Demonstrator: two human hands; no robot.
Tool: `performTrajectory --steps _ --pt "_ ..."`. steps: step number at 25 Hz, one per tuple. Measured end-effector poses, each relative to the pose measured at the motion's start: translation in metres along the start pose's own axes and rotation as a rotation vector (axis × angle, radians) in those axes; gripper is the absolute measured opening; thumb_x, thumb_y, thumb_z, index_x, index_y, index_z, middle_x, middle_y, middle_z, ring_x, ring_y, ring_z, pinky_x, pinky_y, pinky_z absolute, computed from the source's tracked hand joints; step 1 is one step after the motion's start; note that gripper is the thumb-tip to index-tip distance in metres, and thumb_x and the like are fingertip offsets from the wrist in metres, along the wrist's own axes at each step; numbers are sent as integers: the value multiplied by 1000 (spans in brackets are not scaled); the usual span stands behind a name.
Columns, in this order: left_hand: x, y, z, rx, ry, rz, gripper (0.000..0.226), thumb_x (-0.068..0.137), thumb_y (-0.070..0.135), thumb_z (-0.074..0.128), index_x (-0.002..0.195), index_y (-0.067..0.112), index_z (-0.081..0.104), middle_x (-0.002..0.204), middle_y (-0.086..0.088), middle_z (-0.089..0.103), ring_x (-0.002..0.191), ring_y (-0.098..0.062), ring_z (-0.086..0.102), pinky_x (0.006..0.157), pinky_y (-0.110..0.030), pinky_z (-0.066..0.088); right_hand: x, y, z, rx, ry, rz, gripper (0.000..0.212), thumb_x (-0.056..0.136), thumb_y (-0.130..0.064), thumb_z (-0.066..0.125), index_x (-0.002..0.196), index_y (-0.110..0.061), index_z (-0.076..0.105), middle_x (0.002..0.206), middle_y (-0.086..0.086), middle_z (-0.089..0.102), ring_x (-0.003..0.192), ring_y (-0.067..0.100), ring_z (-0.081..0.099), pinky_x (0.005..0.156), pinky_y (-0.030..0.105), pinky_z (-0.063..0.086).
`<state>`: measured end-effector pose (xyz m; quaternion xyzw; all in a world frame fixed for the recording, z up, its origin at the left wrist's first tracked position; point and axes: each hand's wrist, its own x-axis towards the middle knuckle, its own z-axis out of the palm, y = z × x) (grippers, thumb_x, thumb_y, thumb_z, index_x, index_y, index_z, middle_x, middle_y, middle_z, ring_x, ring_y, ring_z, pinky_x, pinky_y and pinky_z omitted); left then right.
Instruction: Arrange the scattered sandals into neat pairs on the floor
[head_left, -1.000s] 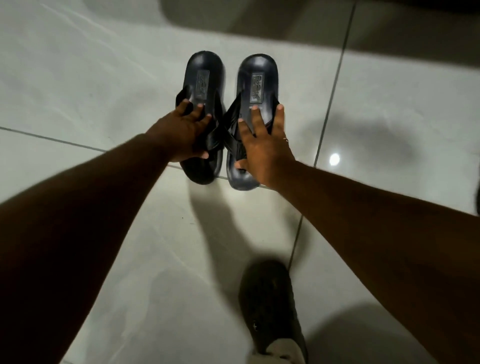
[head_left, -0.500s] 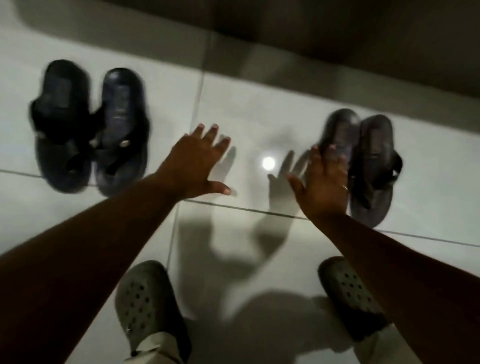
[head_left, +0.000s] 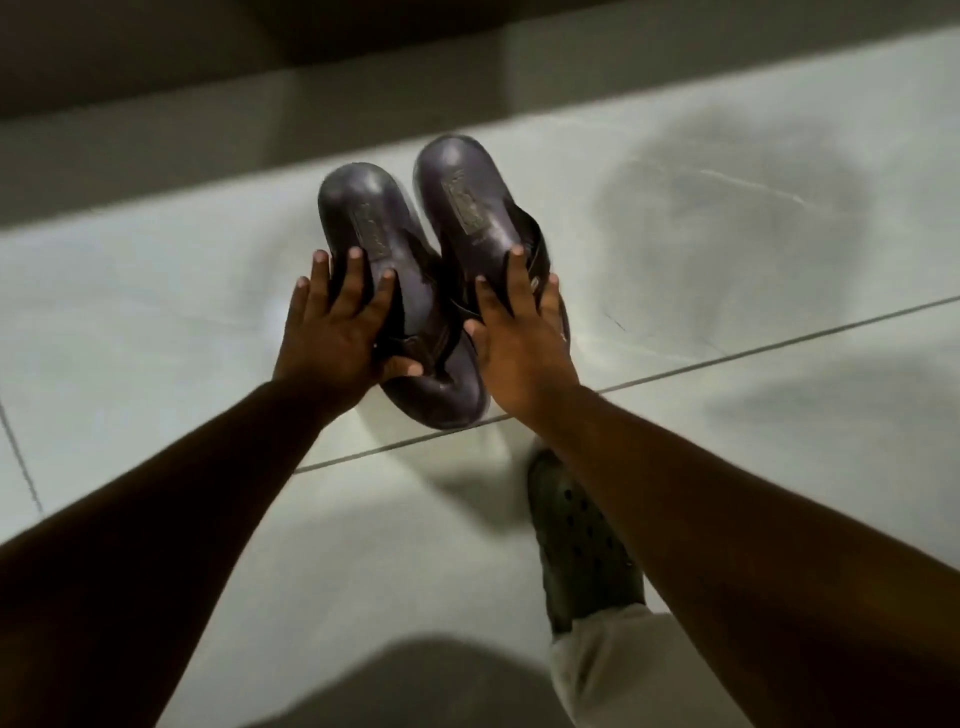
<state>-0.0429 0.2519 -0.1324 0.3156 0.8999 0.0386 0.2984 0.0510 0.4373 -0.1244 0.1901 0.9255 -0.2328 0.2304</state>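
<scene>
Below the right hand (head_left: 519, 353), an arm half hides a perforated clog (head_left: 576, 545). Both hands lie flat, fingers spread: left hand (head_left: 337, 332) on the left sandal (head_left: 379, 244), right on the right sandal (head_left: 467, 208), whose toe end is covered. Sandals touch on the tiled floor (head_left: 156, 291).

A pale glossy tiled floor (head_left: 156, 322) filled most of the view, crossed by thin dark grout lines (head_left: 753, 349) (one ran slantwise, another sat at the far left edge). Along the top ran a darker band (head_left: 208, 62), too dim to tell what it was. Lower right, a dark perforated clog (head_left: 582, 545) rested on the tiles, with a light trouser hem (head_left: 613, 670) just over its near end.
</scene>
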Motion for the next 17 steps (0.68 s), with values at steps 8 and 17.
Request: performTrajectory --steps 8,17 --pt "129 244 0 -55 30 143 106 72 66 58 152 20 7 162 -17 -4 147 -45 -11 117 -53 -5 15 249 -95 -98 189 110 60 95 -49 29 137 -10 46 155 29 20 136 56 28 111 64 25" --pt "164 320 -14 31 1 179 109 74 72 50 152 19 -4 163 -15 -6 149 -38 -10 118 -59 -2 13 304 -151 -35 139 283 61 90 -62 32 143 -33 32 163 5 -7 142 53 -6 111 71 9"
